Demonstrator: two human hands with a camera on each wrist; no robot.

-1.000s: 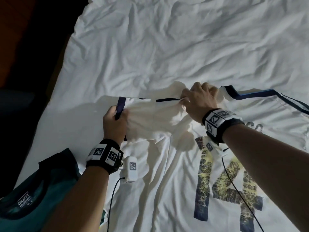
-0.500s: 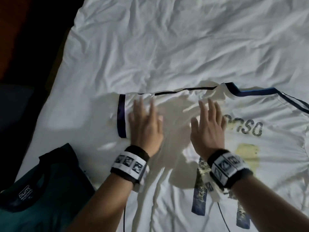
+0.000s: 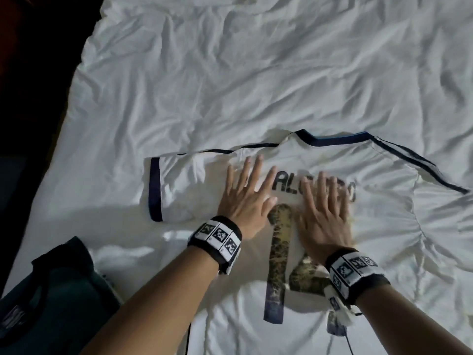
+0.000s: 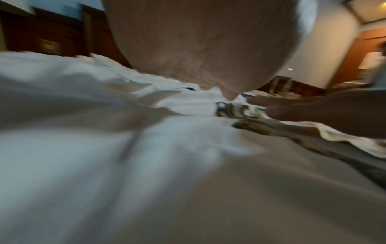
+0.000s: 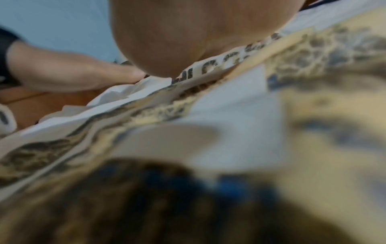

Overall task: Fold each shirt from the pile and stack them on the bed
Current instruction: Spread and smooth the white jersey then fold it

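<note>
A white jersey [image 3: 384, 206] with dark blue trim, black lettering and a cracked gold number lies back-up on the bed. Its left sleeve [image 3: 179, 190] is spread flat to the left. My left hand [image 3: 245, 196] lies flat on the jersey, fingers straight and spread, just left of the lettering. Beside it my right hand [image 3: 325, 208] also presses flat over the lettering and the number's top. In the left wrist view my palm [image 4: 198, 41] hovers close over the white cloth [image 4: 146, 165]. The right wrist view shows the blurred number print [image 5: 146, 112] under my palm [image 5: 188, 33].
The crumpled white bed sheet [image 3: 256, 73] stretches beyond the jersey. A dark teal shirt [image 3: 51, 308] lies at the bed's lower left corner. The bed's left edge borders a dark floor [image 3: 25, 98]. Wood panelling and a wall [image 4: 313, 49] stand behind the bed.
My hands let go of the left sleeve, laid it flat, then slid rightward and now press open on the jersey's back over the lettering.
</note>
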